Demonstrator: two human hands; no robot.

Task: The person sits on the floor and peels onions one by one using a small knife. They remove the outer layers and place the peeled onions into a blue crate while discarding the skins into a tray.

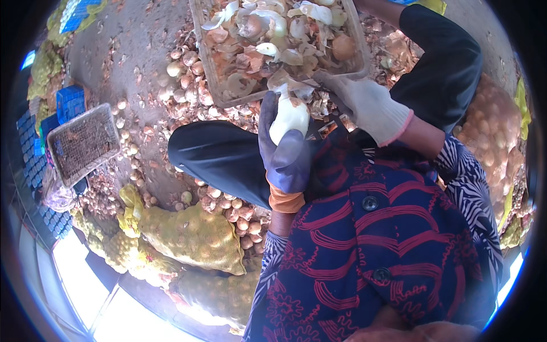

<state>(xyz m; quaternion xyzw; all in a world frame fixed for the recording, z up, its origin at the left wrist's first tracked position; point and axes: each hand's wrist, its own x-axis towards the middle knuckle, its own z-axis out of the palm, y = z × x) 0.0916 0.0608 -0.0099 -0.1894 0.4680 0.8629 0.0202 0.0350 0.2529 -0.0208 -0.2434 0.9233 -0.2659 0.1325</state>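
My left hand (285,156), in a purple-coated glove with an orange cuff, holds a mostly peeled white onion (290,116) upright above my lap. My right hand (363,100), in a white knit glove with dark fingers, is beside the onion's top; its fingers close on a thin tool, probably a knife, that is mostly hidden. A loose flap of skin (301,90) hangs at the onion's top, by the tool. Just beyond both hands stands a shallow plastic crate (209,81) with onion skins, peeled layers and several onions in it.
Unpeeled onions (183,81) and skins lie on the ground left of the crate. An empty mesh-bottomed crate (85,143) stands farther left, near a blue crate (70,104). Full yellow mesh sacks (192,235) lie at lower left; another large onion sack (489,137) is at right.
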